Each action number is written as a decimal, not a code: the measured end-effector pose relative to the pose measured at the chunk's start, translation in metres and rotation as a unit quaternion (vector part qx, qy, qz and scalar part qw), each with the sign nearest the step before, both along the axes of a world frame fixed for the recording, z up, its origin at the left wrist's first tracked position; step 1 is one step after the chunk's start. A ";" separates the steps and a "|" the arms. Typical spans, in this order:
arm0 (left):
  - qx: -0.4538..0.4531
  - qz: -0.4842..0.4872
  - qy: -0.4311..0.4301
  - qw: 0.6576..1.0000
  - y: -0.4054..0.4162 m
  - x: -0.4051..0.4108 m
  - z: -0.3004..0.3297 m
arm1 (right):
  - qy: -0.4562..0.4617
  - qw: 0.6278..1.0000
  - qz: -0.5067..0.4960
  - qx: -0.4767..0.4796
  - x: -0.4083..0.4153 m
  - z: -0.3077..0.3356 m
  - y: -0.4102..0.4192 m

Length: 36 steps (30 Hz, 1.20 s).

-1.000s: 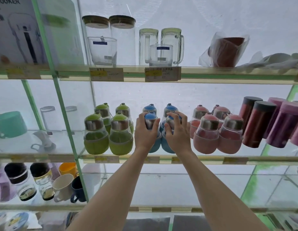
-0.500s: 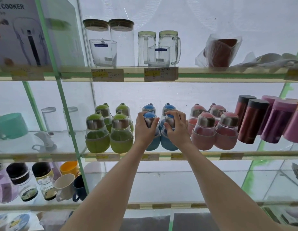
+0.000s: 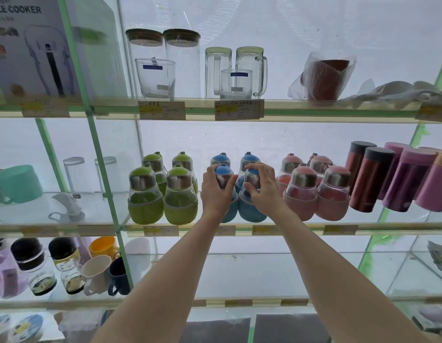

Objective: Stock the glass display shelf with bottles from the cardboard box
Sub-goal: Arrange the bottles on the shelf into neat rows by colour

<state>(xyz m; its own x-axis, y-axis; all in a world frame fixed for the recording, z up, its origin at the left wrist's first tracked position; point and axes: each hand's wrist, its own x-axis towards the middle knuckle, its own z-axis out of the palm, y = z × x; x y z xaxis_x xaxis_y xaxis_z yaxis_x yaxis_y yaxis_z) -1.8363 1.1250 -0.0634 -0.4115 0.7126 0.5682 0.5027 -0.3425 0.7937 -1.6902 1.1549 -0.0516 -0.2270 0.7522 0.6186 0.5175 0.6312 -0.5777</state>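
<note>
The left hand (image 3: pixel 216 191) and right hand (image 3: pixel 260 191) each have fingers curled round the neck of a front blue bottle (image 3: pixel 252 206) standing on the glass shelf (image 3: pixel 301 225). Green bottles (image 3: pixel 163 194) left of the fingers and pink bottles (image 3: pixel 316 191) right of them stand in rows, so stocking seems nearly done; the box is out of view.

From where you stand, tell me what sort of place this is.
Most likely a housewares shop. Price labels run along the edges of the glass shelves, drinkware stands grouped by colour, such as the green bottles, and a boxed cooker stands on the top shelf.
</note>
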 end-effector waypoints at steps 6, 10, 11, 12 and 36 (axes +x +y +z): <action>-0.005 -0.017 -0.005 1.000 -0.004 0.000 0.002 | -0.005 1.000 0.009 -0.002 0.002 0.002 -0.004; -0.002 -0.034 -0.009 0.999 -0.003 -0.003 -0.001 | 0.026 0.998 0.008 -0.051 0.004 0.001 0.002; -0.002 -0.036 -0.010 0.999 -0.002 -0.002 -0.001 | 0.054 0.995 0.008 -0.085 0.006 0.000 0.004; -0.004 -0.037 -0.014 0.999 0.000 -0.003 -0.002 | 0.086 0.989 0.012 -0.123 0.006 -0.002 0.005; -0.035 -0.046 -0.050 0.997 0.005 -0.006 -0.006 | 0.146 0.977 -0.002 -0.153 0.005 -0.008 0.005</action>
